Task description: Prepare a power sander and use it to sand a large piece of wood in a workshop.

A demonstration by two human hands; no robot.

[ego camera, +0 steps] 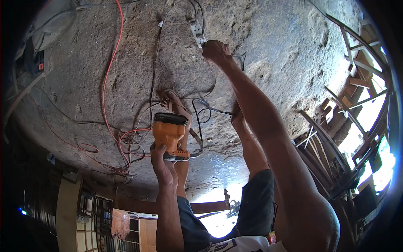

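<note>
My left hand [162,162] grips an orange and black electric palm sander [169,134] by its body, its dark pad end pointing away from me. At the far end of my outstretched arm, my right hand [217,52] is closed at the near end of a white power strip [196,31] on the ground. The fingers mostly hide what looks like a dark plug there. Other black cords [201,15] run to the strip's far end. The sander hangs above my sandalled foot [171,99].
A red cable [107,82] runs along the rough ground into a tangle of cords [130,148] left of the sander. A black cord [204,115] loops between my feet. Wooden frames and scraps [340,126] are piled at the right. A wooden beam [207,208] lies behind me.
</note>
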